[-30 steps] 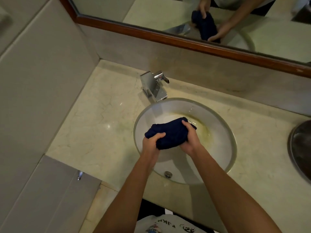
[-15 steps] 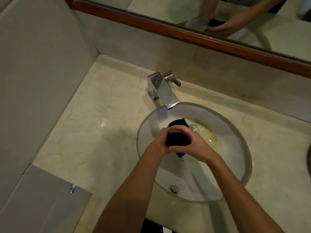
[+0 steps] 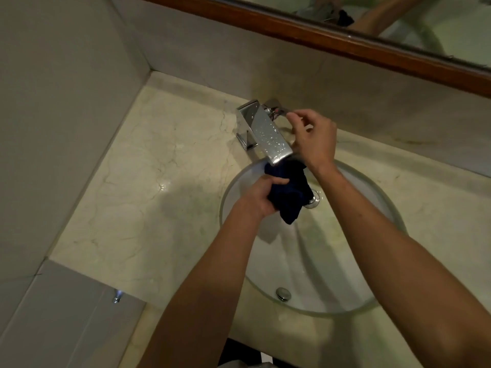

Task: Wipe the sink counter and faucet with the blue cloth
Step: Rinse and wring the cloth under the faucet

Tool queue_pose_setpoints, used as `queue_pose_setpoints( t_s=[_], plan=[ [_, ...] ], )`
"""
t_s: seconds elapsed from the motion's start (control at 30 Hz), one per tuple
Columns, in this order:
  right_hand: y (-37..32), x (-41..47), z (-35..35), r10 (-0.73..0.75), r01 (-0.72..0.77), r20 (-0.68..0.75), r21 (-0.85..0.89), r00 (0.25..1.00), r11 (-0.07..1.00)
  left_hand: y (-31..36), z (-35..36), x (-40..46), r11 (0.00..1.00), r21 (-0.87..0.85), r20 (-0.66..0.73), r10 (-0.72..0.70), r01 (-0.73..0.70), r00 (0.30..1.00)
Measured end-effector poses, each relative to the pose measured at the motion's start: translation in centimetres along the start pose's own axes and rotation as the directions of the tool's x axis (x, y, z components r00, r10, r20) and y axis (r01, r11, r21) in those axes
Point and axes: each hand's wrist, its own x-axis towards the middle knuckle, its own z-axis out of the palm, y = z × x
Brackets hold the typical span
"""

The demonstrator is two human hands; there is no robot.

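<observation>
The dark blue cloth [image 3: 289, 192] is bunched up over the back of the white sink bowl [image 3: 345, 274], just under the spout of the chrome faucet [image 3: 265, 134]. My left hand [image 3: 259, 199] grips the cloth. My right hand [image 3: 313, 136] is raised beside the faucet, its fingertips at the small lever handle [image 3: 276, 110] on the faucet's right side; whether they pinch it is unclear. Water drops speckle the spout. The pale marble counter [image 3: 159, 187] spreads left of the bowl.
A tiled wall [image 3: 53, 102] closes off the left side. A wood-framed mirror [image 3: 345, 41] runs along the back, above a low backsplash. The drain [image 3: 313, 201] sits near the cloth and an overflow cap [image 3: 283, 294] at the bowl's front.
My right hand let go of the cloth and rose to the faucet handle. My left hand carried the cloth back under the spout. The camera moved closer.
</observation>
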Motion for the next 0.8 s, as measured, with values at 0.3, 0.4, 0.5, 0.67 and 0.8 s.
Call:
queue_pose_setpoints(
  t_s=[0.3,0.4,0.5,0.67,0.8],
  plan=[
    [6.8,-5.8,-0.5,0.532,-0.515,-0.221,0.133,0.818,0.847,-1.8,-1.3,1.4,0.996,-0.081,-0.066,-0.039,0.033,0.997],
    [10.7,-8.3,0.7,0.816,-0.813,0.090,0.205,0.571,0.545,-2.8,-1.6,2.5,0.995,-0.091,-0.088,-0.040,0.032,0.995],
    [12.2,-8.7,1.9,0.709,-0.967,0.659,0.201,0.252,0.157,-3.9,-2.1,3.5,0.993,-0.110,-0.079,-0.042,0.034,0.996],
    [11.6,-7.6,3.9,0.376,-0.941,0.862,0.313,0.339,0.130,-5.4,-3.2,3.9,0.992,-0.128,-0.067,-0.022,0.013,0.998],
    [12.1,-6.2,5.3,0.361,-0.905,0.831,0.374,0.424,0.203,-5.7,-3.5,4.1,1.000,-0.007,-0.123,0.004,-0.005,0.992]
  ],
)
